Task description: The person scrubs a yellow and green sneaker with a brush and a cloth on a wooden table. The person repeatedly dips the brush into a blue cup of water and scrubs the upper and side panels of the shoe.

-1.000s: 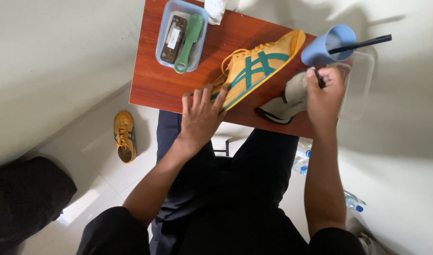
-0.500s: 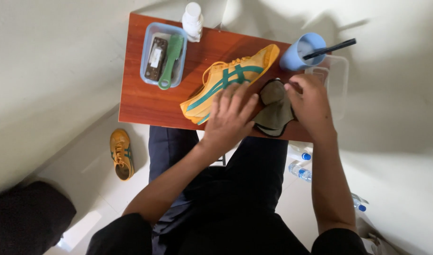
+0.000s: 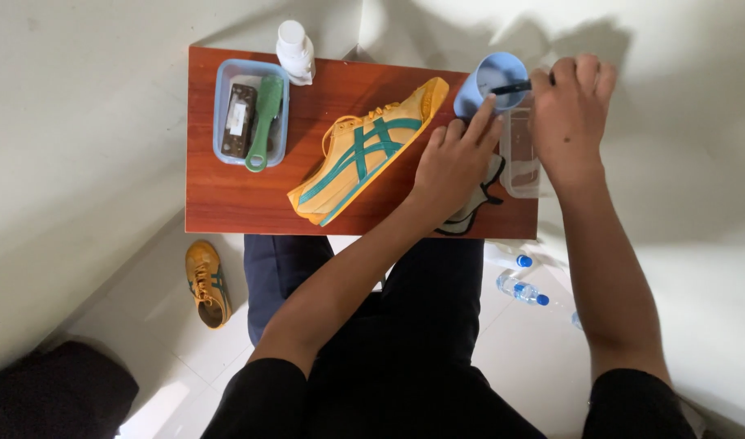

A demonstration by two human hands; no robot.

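From the head view, you sit at a small reddish worktop [image 3: 226, 203] and look down on both hands. Your right hand [image 3: 569, 114] is clenched around the dark handle of a brush [image 3: 514, 86], and the other end of the brush goes into the blue cup [image 3: 488, 77]. Your left hand [image 3: 453, 158] lies released and flat, the fingers spread, on a dark cloth [image 3: 478, 207], with the fingertips near the cup. Just to the left of this hand lies the yellow shoe [image 3: 364, 150] with green stripes, on its side and diagonal. Under your right hand stands a clear tray [image 3: 520, 175].

I judge that the step in hand is to wet or load the brush in the cup, before the shoe is cleaned. The next move calls, I think, for lifting the brush out without dripping and for bringing the left hand over to hold the shoe steady.

Farther left of your left hand there is a blue box [image 3: 223, 122] with a green brush [image 3: 264, 118] and a dark block, and behind it a white bottle [image 3: 294, 50].

The bristles are hidden inside the cup, so I cannot tell what is in it. Your hand covers most of the cloth, and the inside of the tray is hard to make out.
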